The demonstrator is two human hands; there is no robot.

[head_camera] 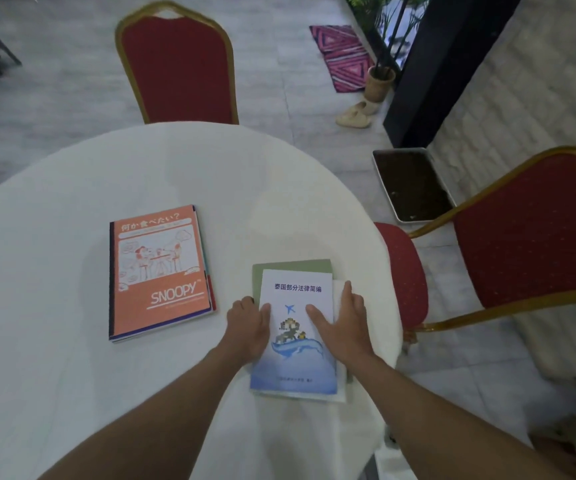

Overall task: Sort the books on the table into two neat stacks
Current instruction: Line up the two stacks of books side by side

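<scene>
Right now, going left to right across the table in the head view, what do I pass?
Orange Snoopy notebook → left hand → white-and-blue booklet → right hand → red chair seat.

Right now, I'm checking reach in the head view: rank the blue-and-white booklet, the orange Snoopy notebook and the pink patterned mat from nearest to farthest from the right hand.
1. The blue-and-white booklet: directly under the right hand, touching it.
2. The orange Snoopy notebook: on the table, off to the left.
3. The pink patterned mat: on the floor, far beyond the table.
</scene>
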